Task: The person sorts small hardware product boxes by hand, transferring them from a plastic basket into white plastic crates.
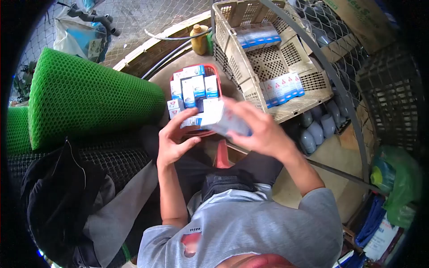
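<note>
My right hand (259, 129) grips a small white cardboard box (214, 115), smeared by motion, over the near right side of a red plastic basket (218, 73). Fingers and thumb apart, my left hand (173, 142) hovers at the basket's near left edge with nothing in it. Inside the basket, white-and-blue boxes (188, 93) are packed, some upright and some lying. Part of the basket's near rim is hidden behind my hands.
A beige plastic crate (243, 73) at the right holds two rows of similar boxes (282, 89). Rolls of green mesh (94, 98) lie at the left. A yellow bottle (199, 41) stands behind the basket. Grey bulb-shaped pieces (315, 130) sit below the crate.
</note>
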Motion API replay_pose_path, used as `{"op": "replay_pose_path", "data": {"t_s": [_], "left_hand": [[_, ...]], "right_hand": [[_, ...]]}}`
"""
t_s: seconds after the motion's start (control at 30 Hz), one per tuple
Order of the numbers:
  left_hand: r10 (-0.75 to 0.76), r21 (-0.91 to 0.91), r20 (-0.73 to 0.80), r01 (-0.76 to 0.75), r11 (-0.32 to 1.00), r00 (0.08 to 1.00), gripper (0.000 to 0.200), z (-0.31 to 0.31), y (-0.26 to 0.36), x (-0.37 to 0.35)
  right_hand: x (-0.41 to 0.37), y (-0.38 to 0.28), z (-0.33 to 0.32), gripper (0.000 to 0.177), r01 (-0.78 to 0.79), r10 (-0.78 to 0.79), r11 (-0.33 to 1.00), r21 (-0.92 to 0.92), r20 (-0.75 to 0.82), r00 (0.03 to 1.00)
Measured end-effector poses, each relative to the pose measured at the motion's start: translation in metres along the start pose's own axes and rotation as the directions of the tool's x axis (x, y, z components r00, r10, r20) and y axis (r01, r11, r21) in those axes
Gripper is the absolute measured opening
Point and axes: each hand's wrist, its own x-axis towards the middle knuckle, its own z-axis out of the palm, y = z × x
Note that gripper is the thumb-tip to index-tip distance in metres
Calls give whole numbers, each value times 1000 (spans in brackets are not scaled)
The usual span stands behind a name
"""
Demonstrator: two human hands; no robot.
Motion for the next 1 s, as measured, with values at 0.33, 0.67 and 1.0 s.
{"op": "replay_pose_path", "data": {"t_s": [0.33, 0.67, 1.0], "left_hand": [[-285, -33, -257, 286, 958, 923, 57, -53, -106, -49], [-380, -53, -287, 382, 923, 879, 51, -52, -120, -54], [-432, 431, -420, 594, 679, 798, 63, -82, -176, -11]], "right_hand": [[20, 174, -67, 77, -504, 421, 856, -113, -414, 807], [9, 229, 0, 90, -500, 523, 852, -157, 205, 827], [4, 227, -20, 79, -546, 571, 820, -172, 322, 755]]}}
